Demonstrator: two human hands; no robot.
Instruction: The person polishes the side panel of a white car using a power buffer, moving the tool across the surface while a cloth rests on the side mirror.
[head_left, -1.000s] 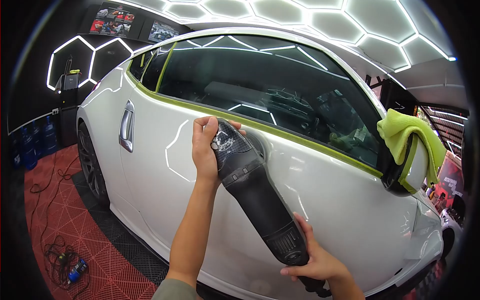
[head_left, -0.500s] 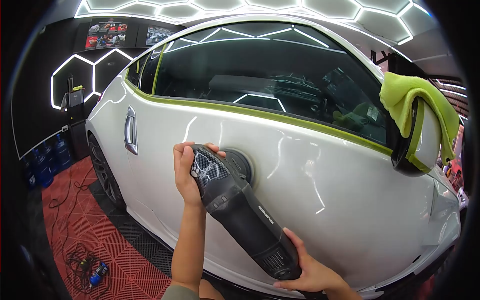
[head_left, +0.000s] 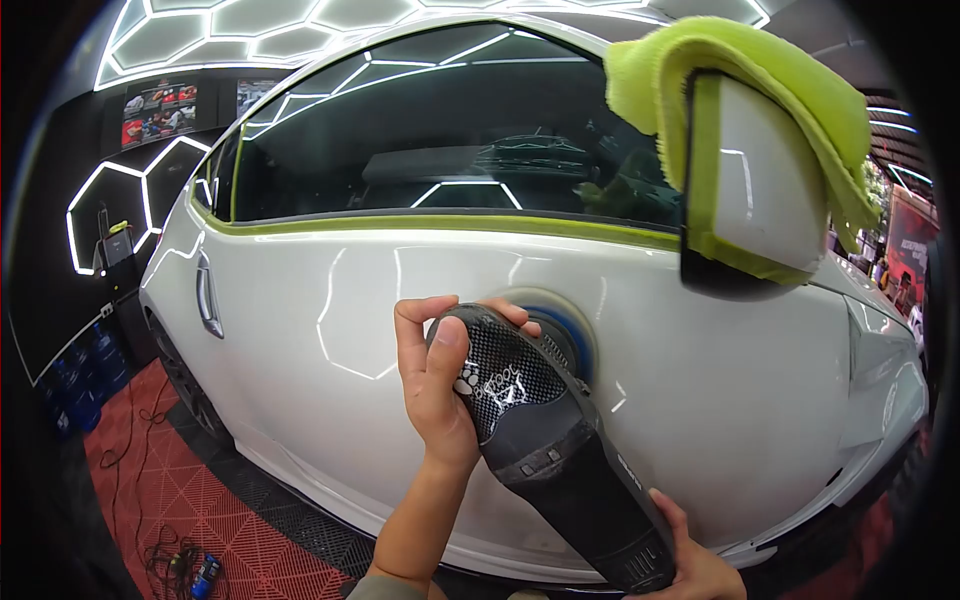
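Note:
A black polishing machine (head_left: 545, 440) with a carbon-pattern head presses its blue-backed pad (head_left: 562, 335) flat against the white car door (head_left: 330, 340). My left hand (head_left: 435, 385) wraps over the machine's head from the left side. My right hand (head_left: 695, 570) grips the rear handle at the lower edge of view, partly cut off. Green masking tape (head_left: 450, 224) runs along the bottom of the dark side window (head_left: 430, 140).
A green microfibre cloth (head_left: 740, 60) hangs over the taped side mirror (head_left: 750, 190) at upper right, close to my head. The door handle (head_left: 207, 295) is at left. Cables and a blue plug (head_left: 195, 575) lie on the red tiled floor (head_left: 150, 500).
The polisher and both hands have moved along the door towards the mirror, after first dropping lower. My view has come closer, so the mirror now looms large.

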